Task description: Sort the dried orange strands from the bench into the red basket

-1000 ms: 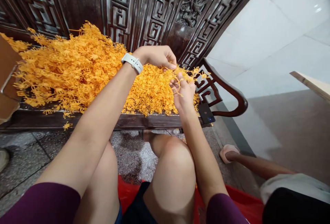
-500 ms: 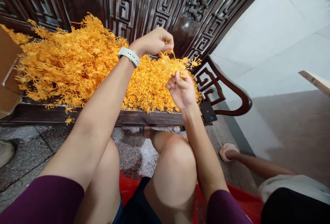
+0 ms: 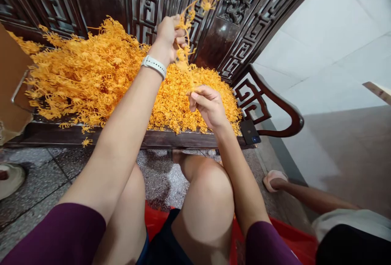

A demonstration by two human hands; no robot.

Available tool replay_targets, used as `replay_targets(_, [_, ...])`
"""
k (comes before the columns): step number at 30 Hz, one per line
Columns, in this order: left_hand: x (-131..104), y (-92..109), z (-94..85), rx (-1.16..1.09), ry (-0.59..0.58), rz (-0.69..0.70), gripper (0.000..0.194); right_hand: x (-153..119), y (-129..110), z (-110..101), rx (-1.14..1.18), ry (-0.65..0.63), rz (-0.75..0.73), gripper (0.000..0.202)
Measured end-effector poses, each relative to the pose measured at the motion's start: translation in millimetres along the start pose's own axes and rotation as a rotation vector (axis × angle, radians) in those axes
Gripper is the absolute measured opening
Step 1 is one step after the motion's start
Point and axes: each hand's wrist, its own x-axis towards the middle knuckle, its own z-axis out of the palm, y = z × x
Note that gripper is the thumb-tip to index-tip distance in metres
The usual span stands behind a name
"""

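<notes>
Head view: person's two bare hands work above a carved dark-wood bench (image 3: 180, 139). Left hand (image 3: 168, 37), with a pale watch band with punched holes (image 3: 154, 66) at the wrist, is raised in front of the backrest. Its fingers curl around a slim orange strand with flower-like tufts (image 3: 187, 33); exact contact is blurred. The upper end of this strand runs up and to the right, across the carving, also blurred. Right hand (image 3: 210, 105) is lower, palm side partly visible, thumb and forefinger pinching the strand's lower end. Strand thus spans both hands, above the bench seat.

On the seat, left: tall heap of stringy orange strands (image 3: 79, 73), resting near the backrest. Right of it, directly beyond the right hand: lower, denser mound of small orange tufts (image 3: 171, 108). One tuft (image 3: 87, 142) shows at the bench's front edge.

Far left, an open brown cardboard box (image 3: 14, 90). Right end of bench: black smartphone (image 3: 250, 132), near the looped dark-wood armrest (image 3: 295, 124). Another person's foot in a pale pink shoe (image 3: 275, 179) is on the floor further right.
</notes>
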Motion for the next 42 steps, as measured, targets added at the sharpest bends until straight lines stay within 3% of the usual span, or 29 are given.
replay_targets(4, [0, -9, -40.9, 0.015, 0.016, 0.073, 0.033, -8, -1, -3, -0.108, -0.089, 0.043, 0.021])
replay_targets(7, [4, -19, -89.1, 0.187, -0.11, 0.239, 0.07, -14, -6, -6, -0.124, -0.095, 0.064, 0.021])
replay_targets(9, [7, -23, -115.4, 0.351, -0.159, 0.31, 0.085, -13, -10, -9, -0.046, -0.051, 0.073, 0.019])
replay_targets(12, [9, -21, -129.9, 0.419, -0.053, 0.266, 0.083, -5, -12, -14, 0.146, 0.125, 0.106, 0.031])
replay_targets(14, [8, -16, -122.3, 0.334, 0.055, 0.185, 0.074, 1, -8, -15, 0.253, 0.212, 0.189, 0.036])
replay_targets(18, [6, -13, -85.1, 0.145, 0.159, 0.082, 0.048, 10, 6, -10, 0.339, 0.165, 0.353, 0.033])
replay_targets(22, [15, -28, -44.9, 0.138, 0.206, 0.015, 0.048, 16, 14, 3, 0.323, 0.242, 0.272, 0.029])
replay_targets(25, [29, -46, -22.2, 0.199, 0.202, -0.009, 0.042, 18, 17, 10, 0.212, 0.258, 0.191, 0.031])
replay_targets(29, [38, -59, -4.7, 0.173, 0.062, -0.019, 0.028, 16, 19, 20, 0.072, 0.097, 0.241, 0.039])
replay_targets(32, [28, -54, 7.5, -0.164, 0.054, -0.02, 0.028, 13, 21, 26, 0.094, 0.058, 0.223, 0.04])
replay_targets(37, [-9, -24, 30.3, -0.98, 0.346, -0.069, 0.041, 7, 20, 26, 0.045, -0.041, 0.187, 0.025])
replay_targets(42, [-26, -7, 29.0, -1.201, 0.417, -0.09, 0.041, -2, 13, 17, 0.003, -0.175, 0.211, 0.014])
